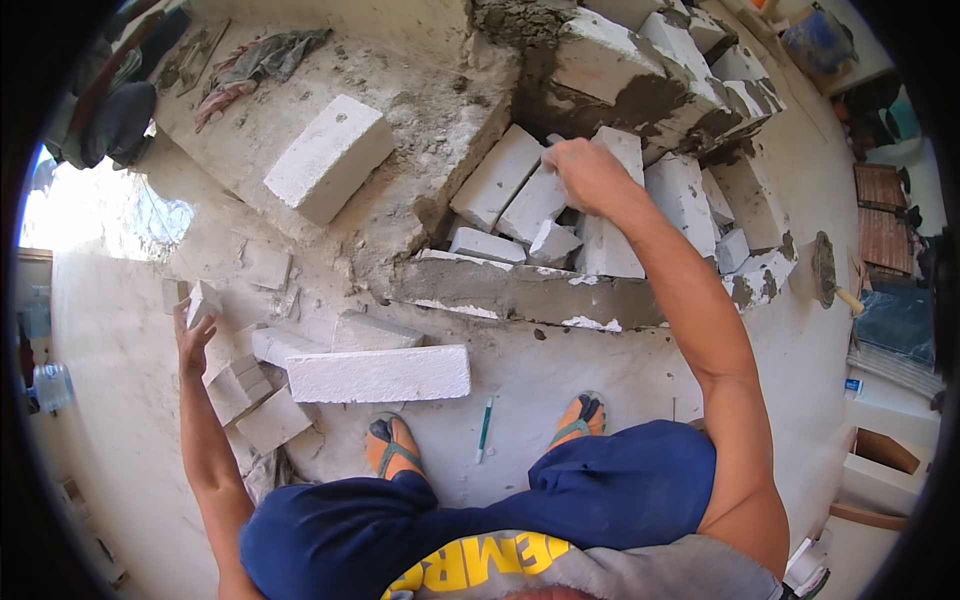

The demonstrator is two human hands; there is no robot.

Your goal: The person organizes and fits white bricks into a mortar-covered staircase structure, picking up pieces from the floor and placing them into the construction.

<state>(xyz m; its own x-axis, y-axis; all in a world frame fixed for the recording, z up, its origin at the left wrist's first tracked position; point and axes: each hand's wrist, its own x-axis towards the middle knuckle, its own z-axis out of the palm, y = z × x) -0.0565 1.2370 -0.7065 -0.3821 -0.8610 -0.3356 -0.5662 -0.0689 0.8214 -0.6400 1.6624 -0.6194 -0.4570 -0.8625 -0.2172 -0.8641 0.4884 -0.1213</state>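
My right hand reaches forward and presses on the top of a white block piece standing among several white blocks packed in a mortar-edged step cavity. My left hand is stretched out to the left and grips a small white block fragment just above a heap of broken block pieces. A long white block lies on the floor in front of my feet.
A whole white block rests on the upper concrete landing, with a rag behind it. A green pencil lies between my sandalled feet. A trowel lies on the right. Mortared block steps rise at the back.
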